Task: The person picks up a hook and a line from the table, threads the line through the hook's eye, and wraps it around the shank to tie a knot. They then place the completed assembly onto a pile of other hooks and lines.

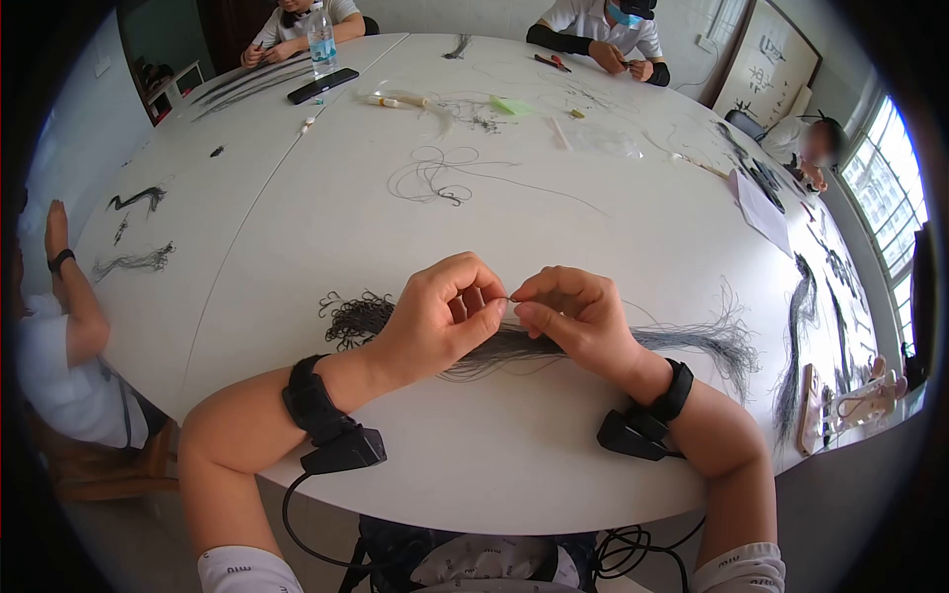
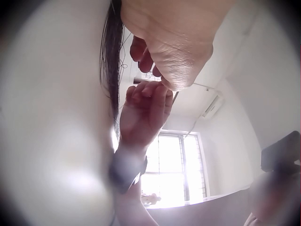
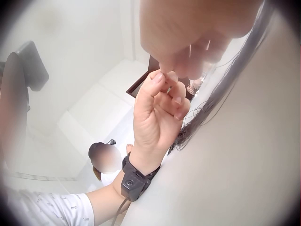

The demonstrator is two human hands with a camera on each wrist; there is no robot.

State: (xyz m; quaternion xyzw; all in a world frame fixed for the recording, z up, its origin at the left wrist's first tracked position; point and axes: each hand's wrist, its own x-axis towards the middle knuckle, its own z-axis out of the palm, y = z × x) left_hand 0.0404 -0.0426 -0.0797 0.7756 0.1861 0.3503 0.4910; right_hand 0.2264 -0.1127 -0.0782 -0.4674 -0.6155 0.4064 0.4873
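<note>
Above the table, my left hand (image 1: 443, 308) and right hand (image 1: 578, 314) meet fingertip to fingertip. Between them they pinch a thin dark piece (image 1: 510, 299); I cannot tell whether it is a fishing hook or a bit of line. Below lies a bundle of fishing hooks (image 1: 358, 318), heaped at the left. Its dark lines (image 1: 682, 339) run right beneath both hands and fan out. The left wrist view shows the right hand (image 2: 143, 115) beyond the near palm. Thumb and forefinger of the left hand (image 3: 157, 110) come together in the right wrist view.
Loose line with hooks (image 1: 450, 196) lies farther up the white table (image 1: 326, 237). More bundles (image 1: 803, 296) lie along the right edge, near a phone (image 1: 813, 410). A bottle (image 1: 321, 42) and black case (image 1: 323, 86) stand far back. Other people sit around the table.
</note>
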